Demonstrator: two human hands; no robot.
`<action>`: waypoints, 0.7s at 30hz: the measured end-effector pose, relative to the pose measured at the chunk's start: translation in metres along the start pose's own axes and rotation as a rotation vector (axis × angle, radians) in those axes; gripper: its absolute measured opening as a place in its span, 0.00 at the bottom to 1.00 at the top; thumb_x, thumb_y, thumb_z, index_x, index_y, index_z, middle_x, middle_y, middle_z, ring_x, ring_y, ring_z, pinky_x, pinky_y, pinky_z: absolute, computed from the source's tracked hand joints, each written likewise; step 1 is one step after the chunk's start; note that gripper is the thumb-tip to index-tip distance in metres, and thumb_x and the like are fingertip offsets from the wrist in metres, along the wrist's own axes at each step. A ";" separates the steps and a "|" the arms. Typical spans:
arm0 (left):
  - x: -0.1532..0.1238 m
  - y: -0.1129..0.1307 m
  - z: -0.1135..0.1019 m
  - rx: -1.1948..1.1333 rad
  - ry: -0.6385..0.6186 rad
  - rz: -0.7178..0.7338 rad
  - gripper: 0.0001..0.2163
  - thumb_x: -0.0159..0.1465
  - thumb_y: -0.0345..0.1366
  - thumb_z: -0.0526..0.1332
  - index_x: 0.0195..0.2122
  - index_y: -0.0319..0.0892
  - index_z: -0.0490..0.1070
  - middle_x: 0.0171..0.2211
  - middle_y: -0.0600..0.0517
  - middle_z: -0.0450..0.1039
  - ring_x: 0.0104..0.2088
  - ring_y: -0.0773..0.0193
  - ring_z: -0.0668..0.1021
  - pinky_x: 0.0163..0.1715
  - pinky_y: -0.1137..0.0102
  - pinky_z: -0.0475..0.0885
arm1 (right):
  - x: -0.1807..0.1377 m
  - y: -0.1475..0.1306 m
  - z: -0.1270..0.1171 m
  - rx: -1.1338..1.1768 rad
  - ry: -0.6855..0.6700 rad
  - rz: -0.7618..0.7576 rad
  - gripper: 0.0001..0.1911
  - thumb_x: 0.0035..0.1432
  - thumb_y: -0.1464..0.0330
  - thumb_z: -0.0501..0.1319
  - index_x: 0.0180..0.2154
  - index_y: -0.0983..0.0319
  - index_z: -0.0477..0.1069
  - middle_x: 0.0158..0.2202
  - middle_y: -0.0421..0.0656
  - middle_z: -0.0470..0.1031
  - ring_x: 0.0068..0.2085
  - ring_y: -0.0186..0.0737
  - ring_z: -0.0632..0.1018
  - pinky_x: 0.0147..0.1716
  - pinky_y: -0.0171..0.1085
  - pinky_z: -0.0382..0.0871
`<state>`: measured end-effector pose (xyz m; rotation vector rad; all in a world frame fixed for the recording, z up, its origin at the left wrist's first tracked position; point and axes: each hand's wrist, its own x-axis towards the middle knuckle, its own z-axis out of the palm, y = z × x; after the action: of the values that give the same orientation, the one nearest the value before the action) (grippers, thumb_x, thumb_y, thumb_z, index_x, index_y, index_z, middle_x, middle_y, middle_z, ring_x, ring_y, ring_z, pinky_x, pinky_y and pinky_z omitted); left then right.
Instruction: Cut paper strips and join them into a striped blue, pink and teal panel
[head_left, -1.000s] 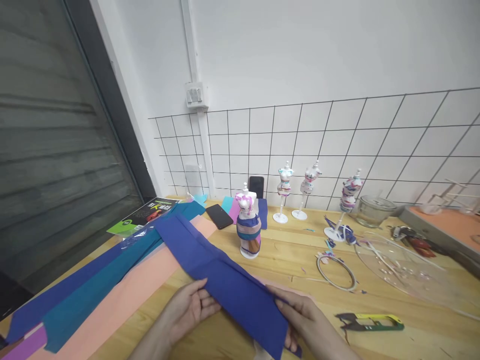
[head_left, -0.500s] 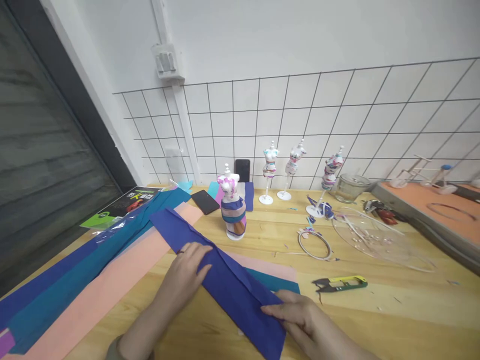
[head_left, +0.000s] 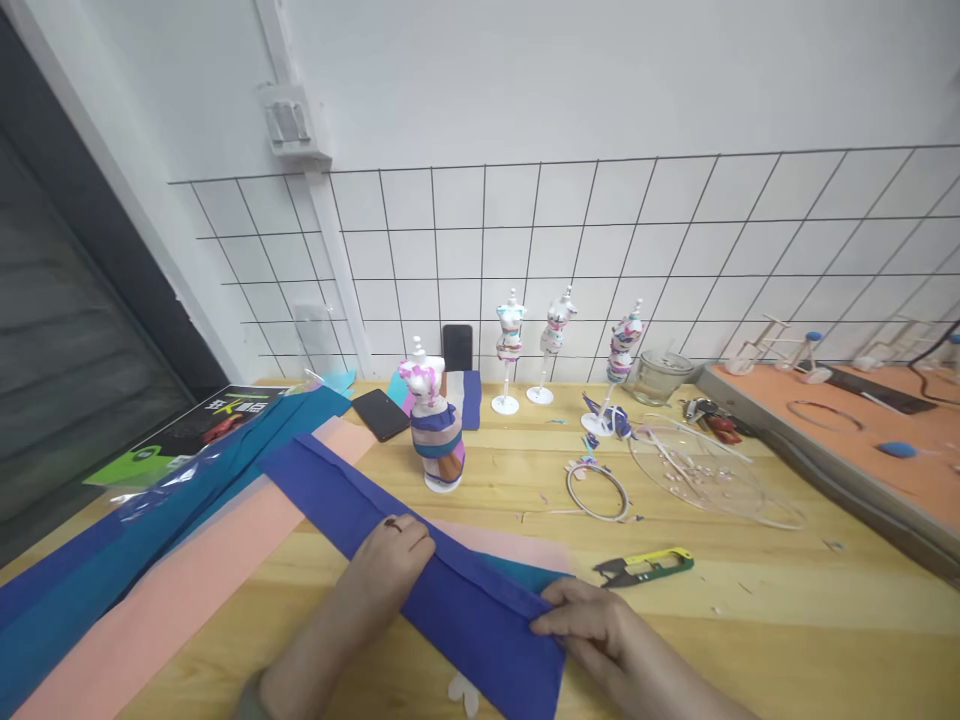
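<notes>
A long folded blue paper strip [head_left: 472,610] lies on the wooden table [head_left: 750,630], running away and leftward from the right hand [head_left: 592,622], which pinches its near end. The left hand [head_left: 391,553], flat and open, presses the strip farther along.

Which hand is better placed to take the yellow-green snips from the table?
Probably right. The right hand pinches the blue paper strip near the snips; the left hand lies flat on the strip, farther away.
</notes>
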<state>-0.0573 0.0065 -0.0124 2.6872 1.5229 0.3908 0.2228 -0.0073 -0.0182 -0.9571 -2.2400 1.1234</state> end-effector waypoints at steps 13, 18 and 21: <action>-0.002 -0.015 0.024 0.158 0.088 0.136 0.13 0.61 0.20 0.48 0.33 0.40 0.70 0.31 0.46 0.73 0.33 0.56 0.73 0.34 0.65 0.67 | -0.008 0.008 -0.007 -0.104 0.045 0.121 0.24 0.48 0.76 0.62 0.49 0.58 0.68 0.42 0.45 0.74 0.39 0.40 0.76 0.39 0.35 0.70; -0.004 -0.019 0.028 0.203 0.121 0.168 0.14 0.59 0.19 0.48 0.31 0.40 0.69 0.30 0.46 0.73 0.33 0.56 0.73 0.30 0.67 0.67 | -0.005 0.014 0.001 -0.308 0.009 0.009 0.21 0.54 0.76 0.56 0.50 0.62 0.70 0.42 0.51 0.75 0.41 0.45 0.77 0.39 0.37 0.71; -0.004 -0.019 0.025 0.225 0.120 0.201 0.14 0.57 0.18 0.48 0.32 0.40 0.70 0.31 0.47 0.74 0.32 0.57 0.74 0.29 0.68 0.67 | -0.005 0.017 0.004 -0.356 0.020 -0.077 0.16 0.60 0.74 0.51 0.45 0.62 0.74 0.37 0.50 0.76 0.36 0.41 0.78 0.34 0.34 0.71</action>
<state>-0.0692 0.0156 -0.0405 3.0574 1.4058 0.4176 0.2297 -0.0062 -0.0345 -0.9995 -2.4872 0.6900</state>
